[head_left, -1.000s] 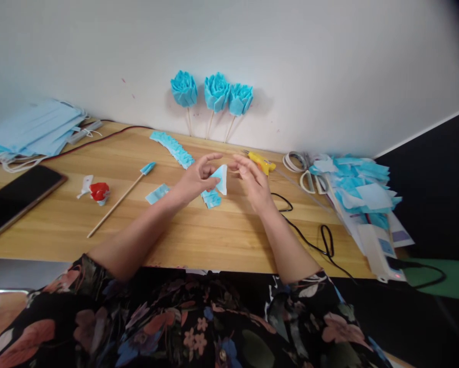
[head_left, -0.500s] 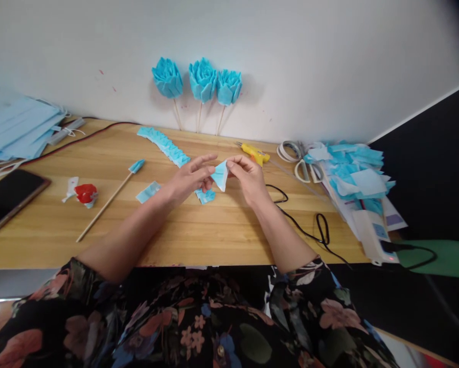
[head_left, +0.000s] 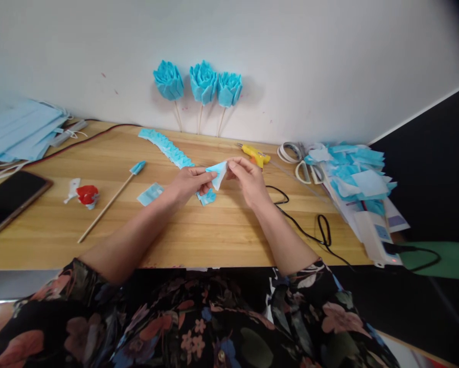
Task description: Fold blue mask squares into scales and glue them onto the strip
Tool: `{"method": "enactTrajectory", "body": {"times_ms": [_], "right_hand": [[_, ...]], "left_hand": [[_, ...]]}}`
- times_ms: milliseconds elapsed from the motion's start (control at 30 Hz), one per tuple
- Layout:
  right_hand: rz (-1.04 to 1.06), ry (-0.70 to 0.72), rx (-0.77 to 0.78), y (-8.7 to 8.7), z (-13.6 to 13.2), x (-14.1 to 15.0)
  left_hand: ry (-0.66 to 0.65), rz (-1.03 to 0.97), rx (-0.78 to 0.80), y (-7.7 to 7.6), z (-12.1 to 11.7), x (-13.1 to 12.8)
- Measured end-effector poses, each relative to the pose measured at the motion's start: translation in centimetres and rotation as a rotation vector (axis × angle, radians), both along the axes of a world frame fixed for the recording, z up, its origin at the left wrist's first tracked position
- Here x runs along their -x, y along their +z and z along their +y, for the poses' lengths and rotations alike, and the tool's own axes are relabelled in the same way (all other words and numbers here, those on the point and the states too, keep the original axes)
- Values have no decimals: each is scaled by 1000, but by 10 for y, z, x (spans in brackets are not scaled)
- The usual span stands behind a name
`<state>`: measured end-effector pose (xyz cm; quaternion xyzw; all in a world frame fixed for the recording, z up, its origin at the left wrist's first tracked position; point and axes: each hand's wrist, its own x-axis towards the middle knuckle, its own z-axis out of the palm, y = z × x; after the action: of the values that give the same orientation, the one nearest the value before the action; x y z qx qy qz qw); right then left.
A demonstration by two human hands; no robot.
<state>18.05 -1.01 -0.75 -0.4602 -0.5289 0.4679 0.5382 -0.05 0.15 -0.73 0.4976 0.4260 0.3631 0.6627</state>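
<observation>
A folded piece of light blue fabric (head_left: 219, 173), white along one side, is stretched between my two hands above the table. My left hand (head_left: 191, 185) pinches its left corner between thumb and fingers. At its right corner, my right hand (head_left: 248, 179) grips it with thumb and fingertips. Beneath and behind my left hand runs a row of folded blue pieces (head_left: 166, 147), partly covered by the hand. A flat blue piece (head_left: 150, 194) lies left of my left wrist. Farther left is a wooden stick (head_left: 107, 207) with a small blue bud (head_left: 138, 167) at its tip.
Three blue fabric flowers (head_left: 203, 83) on sticks lean against the wall. A yellow glue gun (head_left: 255, 154), tape roll (head_left: 289, 152), scissors (head_left: 303, 173), blue fabric pile (head_left: 362, 176) and power strip (head_left: 375, 239) are right. Left are face masks (head_left: 26, 130), a phone (head_left: 13, 202) and a red wrapper (head_left: 87, 194).
My right hand has come in and taken hold of the fabric's right corner. My left fingers have closed on its left corner, and the piece has tilted. The camera view has shifted.
</observation>
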Motion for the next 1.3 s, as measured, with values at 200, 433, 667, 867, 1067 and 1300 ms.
{"method": "enactTrajectory", "body": {"times_ms": [200, 433, 667, 867, 1067, 1300], "right_hand": [[-12, 52, 3, -4, 1, -1], [-44, 41, -88, -6, 2, 1], [-156, -28, -217, -9, 3, 0], [-372, -86, -380, -6, -3, 2], [-532, -146, -570, -4, -6, 0], [-639, -132, -601, -3, -7, -4]], "left_hand": [[20, 20, 9, 2, -1, 1], [-35, 57, -11, 6, -4, 2], [-53, 41, -10, 5, -4, 1], [-42, 25, 3, 7, -5, 1], [-9, -9, 54, 11, -4, 0], [-28, -83, 66, 12, -4, 1]]}}
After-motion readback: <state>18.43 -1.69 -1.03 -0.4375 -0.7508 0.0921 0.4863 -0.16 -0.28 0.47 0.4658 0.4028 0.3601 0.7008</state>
